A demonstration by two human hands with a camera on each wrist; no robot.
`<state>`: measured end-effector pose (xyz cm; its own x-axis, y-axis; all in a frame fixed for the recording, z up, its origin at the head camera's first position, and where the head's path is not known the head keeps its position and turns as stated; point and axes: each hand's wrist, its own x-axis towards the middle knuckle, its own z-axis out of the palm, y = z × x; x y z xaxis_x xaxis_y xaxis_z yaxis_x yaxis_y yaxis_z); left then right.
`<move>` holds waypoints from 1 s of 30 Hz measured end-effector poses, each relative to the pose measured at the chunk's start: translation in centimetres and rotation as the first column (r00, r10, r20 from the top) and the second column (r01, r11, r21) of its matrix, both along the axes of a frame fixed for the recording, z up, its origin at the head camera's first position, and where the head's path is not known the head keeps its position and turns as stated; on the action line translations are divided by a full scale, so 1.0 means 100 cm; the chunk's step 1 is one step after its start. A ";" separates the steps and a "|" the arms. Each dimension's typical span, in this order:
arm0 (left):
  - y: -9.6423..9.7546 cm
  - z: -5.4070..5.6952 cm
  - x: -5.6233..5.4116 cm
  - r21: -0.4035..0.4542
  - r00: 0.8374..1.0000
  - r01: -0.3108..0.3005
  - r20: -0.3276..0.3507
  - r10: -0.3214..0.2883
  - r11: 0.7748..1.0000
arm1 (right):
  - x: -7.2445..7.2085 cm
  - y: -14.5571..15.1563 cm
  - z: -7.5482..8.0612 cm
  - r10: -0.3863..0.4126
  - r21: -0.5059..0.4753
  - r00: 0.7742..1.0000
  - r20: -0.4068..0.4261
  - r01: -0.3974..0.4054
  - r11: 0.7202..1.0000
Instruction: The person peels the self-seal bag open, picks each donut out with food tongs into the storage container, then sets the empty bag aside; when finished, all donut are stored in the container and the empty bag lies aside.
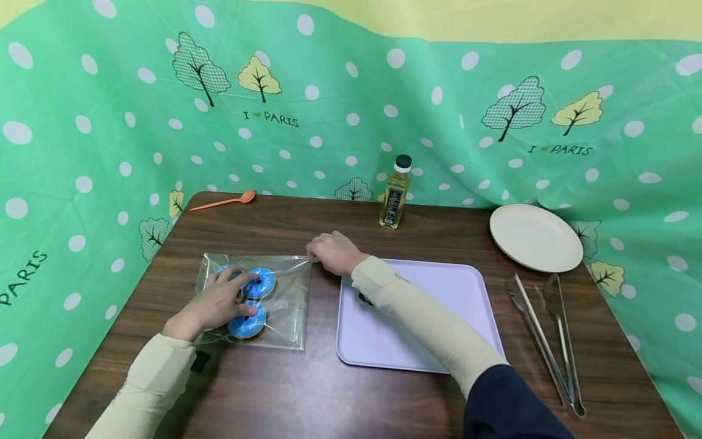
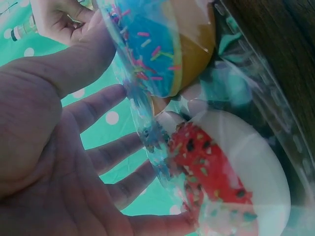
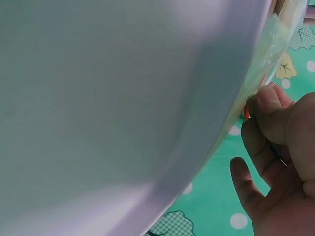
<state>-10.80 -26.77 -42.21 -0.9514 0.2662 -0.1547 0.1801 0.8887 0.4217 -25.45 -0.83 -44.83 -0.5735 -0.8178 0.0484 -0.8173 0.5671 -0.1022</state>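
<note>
A clear plastic bag (image 1: pixel 287 305) lies on the left of the table with donuts in it. Two blue-iced donuts, one upper (image 1: pixel 265 281) and one lower (image 1: pixel 247 327), show through the film; more blue peeks out behind the fingers. My left hand (image 1: pixel 216 300) rests over them with spread fingers, touching the bag from above. The left wrist view shows a blue donut (image 2: pixel 152 44) with sprinkles and a red-topped white donut (image 2: pixel 216 172) beside those fingers. With thumb and fingertips my right hand (image 1: pixel 337 253) pinches the bag's upper right corner.
A lilac tray (image 1: pixel 351 341) lies under the right forearm. Behind it stands an oil bottle (image 1: pixel 394 195). To the right are a white plate (image 1: pixel 537 238) and metal tongs (image 1: pixel 548 347). An orange spoon (image 1: pixel 225 200) lies at the far left edge.
</note>
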 end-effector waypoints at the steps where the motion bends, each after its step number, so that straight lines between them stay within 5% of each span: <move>1: 0.000 0.000 0.000 0.001 1.000 -0.001 0.001 0.001 1.000 | 0.000 0.001 -0.001 0.000 -0.002 1.000 -0.004 0.000 1.000; 12: 0.002 0.000 0.002 -0.011 1.000 0.007 -0.006 -0.007 1.000 | 0.007 -0.011 0.000 0.071 0.056 0.997 0.037 -0.073 0.996; 21: 0.002 0.001 0.000 -0.014 1.000 0.016 -0.016 -0.017 1.000 | 0.010 -0.017 0.003 0.151 0.073 0.983 -0.107 -0.144 0.987; 30: -0.001 0.001 0.000 -0.016 1.000 0.004 -0.002 -0.005 1.000 | 0.007 -0.009 0.002 0.175 0.040 0.975 -0.137 -0.171 0.984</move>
